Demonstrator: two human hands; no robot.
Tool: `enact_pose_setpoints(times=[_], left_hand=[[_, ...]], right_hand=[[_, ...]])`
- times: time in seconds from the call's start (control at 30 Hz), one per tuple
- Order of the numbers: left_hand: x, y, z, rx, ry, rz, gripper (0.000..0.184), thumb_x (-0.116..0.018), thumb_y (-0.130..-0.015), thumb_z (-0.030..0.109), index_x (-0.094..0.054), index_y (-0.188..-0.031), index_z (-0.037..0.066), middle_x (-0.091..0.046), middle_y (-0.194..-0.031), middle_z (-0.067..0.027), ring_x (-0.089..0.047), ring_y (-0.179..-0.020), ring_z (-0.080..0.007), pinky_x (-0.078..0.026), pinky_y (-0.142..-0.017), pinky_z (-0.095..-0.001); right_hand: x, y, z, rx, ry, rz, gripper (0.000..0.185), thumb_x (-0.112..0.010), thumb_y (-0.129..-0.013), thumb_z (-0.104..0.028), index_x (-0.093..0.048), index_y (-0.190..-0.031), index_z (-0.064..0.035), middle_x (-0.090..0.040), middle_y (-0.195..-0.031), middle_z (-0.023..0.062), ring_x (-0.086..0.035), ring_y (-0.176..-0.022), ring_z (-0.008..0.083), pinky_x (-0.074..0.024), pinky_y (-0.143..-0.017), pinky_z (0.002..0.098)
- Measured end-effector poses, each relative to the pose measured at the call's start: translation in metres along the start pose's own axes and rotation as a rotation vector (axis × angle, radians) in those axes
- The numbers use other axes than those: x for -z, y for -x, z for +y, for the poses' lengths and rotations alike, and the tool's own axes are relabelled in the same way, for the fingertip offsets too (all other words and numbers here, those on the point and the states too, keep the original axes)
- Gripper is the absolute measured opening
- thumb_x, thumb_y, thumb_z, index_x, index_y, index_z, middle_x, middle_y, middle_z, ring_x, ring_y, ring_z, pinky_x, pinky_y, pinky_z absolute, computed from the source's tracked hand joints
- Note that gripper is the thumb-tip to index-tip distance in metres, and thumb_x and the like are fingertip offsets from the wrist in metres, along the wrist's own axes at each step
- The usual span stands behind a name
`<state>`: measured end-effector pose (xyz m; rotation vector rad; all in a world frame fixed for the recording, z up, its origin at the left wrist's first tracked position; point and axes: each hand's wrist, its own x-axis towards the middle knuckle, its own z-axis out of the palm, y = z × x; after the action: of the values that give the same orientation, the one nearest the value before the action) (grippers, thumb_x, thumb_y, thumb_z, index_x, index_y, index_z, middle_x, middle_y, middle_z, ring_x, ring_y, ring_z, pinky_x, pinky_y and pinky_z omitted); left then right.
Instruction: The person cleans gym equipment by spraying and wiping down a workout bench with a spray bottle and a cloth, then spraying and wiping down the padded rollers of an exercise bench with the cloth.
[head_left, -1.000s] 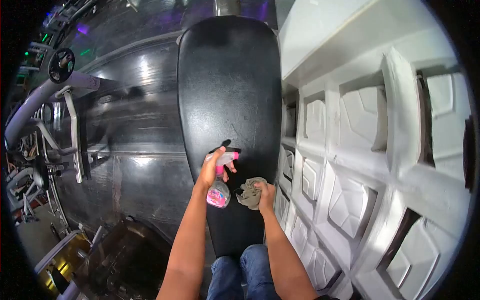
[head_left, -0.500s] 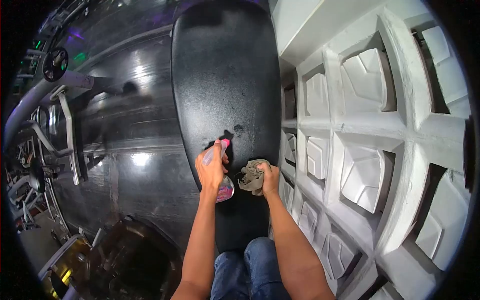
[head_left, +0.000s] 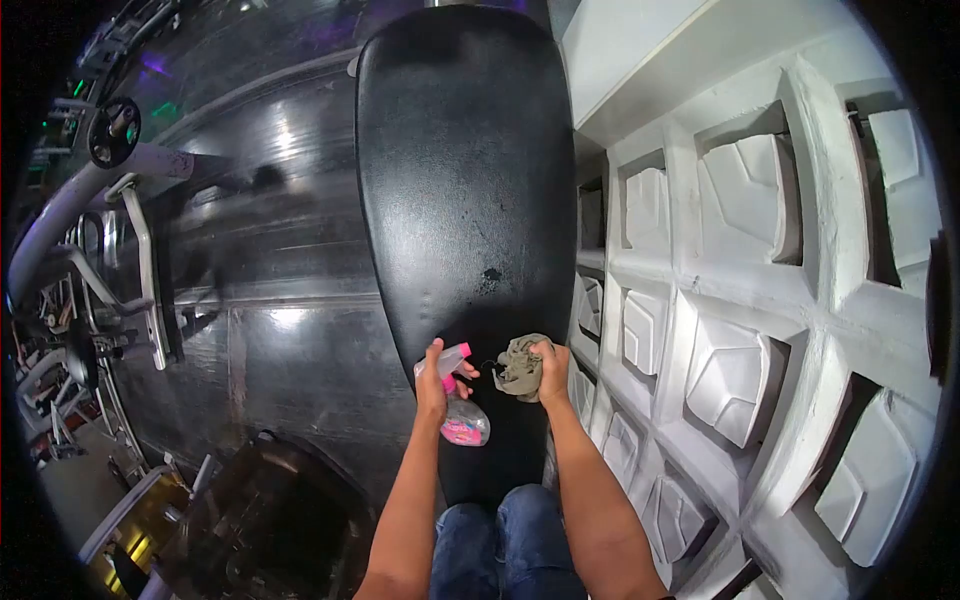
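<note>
My left hand [head_left: 432, 385] grips a spray bottle [head_left: 466, 425] by its neck and trigger head. The bottle is clear, with a pink label and a pink nozzle that points to the right and away from me. Bunched in my right hand [head_left: 552, 372] is a greyish-green cloth [head_left: 520, 366]. Both hands are over the near part of a long black padded bench [head_left: 465, 180]. A small dark wet-looking patch [head_left: 490, 278] marks the bench surface beyond my hands.
On the right rises a white wall [head_left: 740, 280] with deep square recesses and faceted blocks. Gym machine frames [head_left: 140, 250] with metal bars stand to the left on a dark, shiny floor [head_left: 290, 240]. A dark seat-like object [head_left: 265, 520] sits at lower left.
Both hands have drawn back toward me along the bench, with the bottle and cloth still held. The left hand's fingers have loosened a little on the trigger. The view has shifted slightly.
</note>
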<state>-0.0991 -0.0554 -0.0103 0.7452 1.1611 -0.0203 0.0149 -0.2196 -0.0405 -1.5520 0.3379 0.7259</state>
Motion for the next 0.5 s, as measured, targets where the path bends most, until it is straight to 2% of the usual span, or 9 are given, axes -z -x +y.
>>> enact_pose_setpoints(times=[0.03, 0.13, 0.23, 0.3, 0.37, 0.43, 0.5], left_hand=[[-0.002, 0.0, 0.0, 0.002, -0.002, -0.001, 0.067, -0.044, -0.097, 0.056, -0.066, -0.095, -0.007, -0.068, -0.073, -0.0193, -0.058, -0.045, -0.0228, -0.051, -0.045, -0.0324], [-0.001, -0.001, 0.001, -0.017, 0.015, 0.037, 0.057, -0.05, -0.098, 0.043, -0.066, -0.093, -0.011, -0.067, -0.072, -0.0185, -0.066, -0.054, -0.0265, -0.052, -0.04, -0.0334], [-0.001, 0.0, -0.002, -0.044, -0.026, 0.016, 0.056, -0.047, -0.099, 0.045, -0.065, -0.094, -0.008, -0.066, -0.07, -0.0178, -0.063, -0.051, -0.026, -0.05, -0.04, -0.0346], [-0.001, 0.0, -0.005, -0.048, -0.02, 0.015, 0.055, -0.047, -0.1, 0.043, -0.065, -0.094, -0.008, -0.066, -0.07, -0.0169, -0.065, -0.054, -0.0255, -0.05, -0.038, -0.0345], [0.001, -0.001, -0.009, -0.067, -0.046, 0.018, 0.055, -0.047, -0.1, 0.043, -0.066, -0.092, -0.008, -0.066, -0.069, -0.0168, -0.063, -0.05, -0.0249, -0.049, -0.038, -0.0341], [0.003, -0.002, -0.01, -0.079, -0.041, 0.003, 0.055, -0.047, -0.1, 0.042, -0.066, -0.09, -0.008, -0.065, -0.068, -0.0169, -0.06, -0.045, -0.0246, -0.048, -0.037, -0.0336], [0.003, -0.003, -0.009, -0.068, -0.058, 0.006, 0.055, -0.046, -0.1, 0.042, -0.066, -0.089, -0.008, -0.065, -0.067, -0.0172, -0.058, -0.041, -0.0247, -0.047, -0.036, -0.0337]], right_hand=[[0.003, -0.002, 0.003, 0.013, 0.034, -0.01, 0.03, -0.06, -0.081, -0.023, -0.067, -0.075, 0.005, -0.064, -0.068, 0.0022, -0.057, -0.063, 0.0121, -0.0444, -0.062, 0.0295], [-0.002, 0.003, 0.001, 0.014, 0.037, -0.019, 0.029, -0.059, -0.081, -0.022, -0.068, -0.076, 0.0052, -0.065, -0.07, 0.0024, -0.058, -0.065, 0.0118, -0.045, -0.062, 0.0289], [0.0, 0.006, -0.002, 0.003, 0.009, -0.033, 0.028, -0.059, -0.081, -0.021, -0.068, -0.077, 0.0059, -0.065, -0.07, 0.0031, -0.059, -0.065, 0.0119, -0.0453, -0.062, 0.0288], [0.001, 0.006, 0.001, 0.025, -0.002, -0.047, 0.029, -0.059, -0.081, -0.021, -0.069, -0.078, 0.006, -0.066, -0.071, 0.0036, -0.059, -0.065, 0.0123, -0.0455, -0.062, 0.0288], [0.004, 0.006, 0.003, 0.037, 0.002, -0.068, 0.027, -0.059, -0.081, -0.02, -0.069, -0.079, 0.0058, -0.067, -0.073, 0.0043, -0.06, -0.065, 0.0131, -0.0463, -0.063, 0.0284], [0.003, 0.013, -0.007, -0.016, -0.003, -0.085, 0.028, -0.06, -0.08, -0.021, -0.07, -0.084, 0.0039, -0.07, -0.081, 0.0066, -0.065, -0.074, 0.0149, -0.0493, -0.071, 0.0267], [0.003, 0.013, -0.005, -0.011, -0.012, -0.1, 0.029, -0.06, -0.081, -0.023, -0.07, -0.088, 0.0041, -0.07, -0.083, 0.0068, -0.065, -0.075, 0.0152, -0.0496, -0.072, 0.0269]])
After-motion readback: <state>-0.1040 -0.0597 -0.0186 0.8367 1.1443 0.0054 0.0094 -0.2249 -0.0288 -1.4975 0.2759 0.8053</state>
